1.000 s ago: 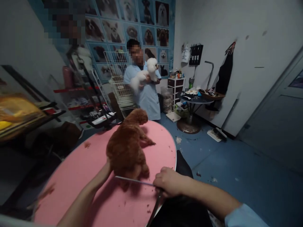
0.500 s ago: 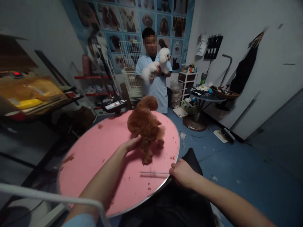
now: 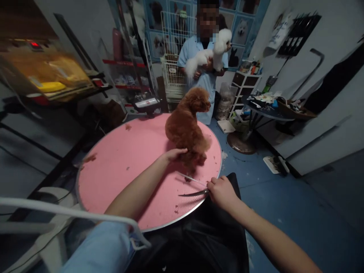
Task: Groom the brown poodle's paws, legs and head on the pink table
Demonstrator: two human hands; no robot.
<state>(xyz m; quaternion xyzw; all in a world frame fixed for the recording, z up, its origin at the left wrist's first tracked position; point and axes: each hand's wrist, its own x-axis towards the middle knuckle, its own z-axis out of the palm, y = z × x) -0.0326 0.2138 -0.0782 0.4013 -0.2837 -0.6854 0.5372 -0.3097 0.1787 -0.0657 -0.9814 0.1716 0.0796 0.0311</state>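
A small brown curly dog (image 3: 189, 127) sits on a round pink table (image 3: 125, 163), facing away toward the right. My left hand (image 3: 174, 154) rests on the dog's rear flank, fingers curled against the fur. My right hand (image 3: 221, 191) is closed at the table's near right edge, holding scissors (image 3: 193, 194) with blades spread, and a thin metal comb (image 3: 190, 178) that points toward the dog's hind leg. Tufts of brown fur (image 3: 89, 158) lie scattered on the pink surface.
A person in a light blue top (image 3: 203, 57) stands behind the table holding a white dog (image 3: 209, 57). A wire cage (image 3: 173, 76), red shelves (image 3: 125, 74) and a cluttered dark side table (image 3: 265, 110) line the back. A white tube (image 3: 71, 214) crosses the lower left; blue floor lies to the right.
The view has pulled back and tilted down. The dog has risen from lying to sitting upright further back. My left hand followed its rear; my right hand opened the scissors at the table edge.
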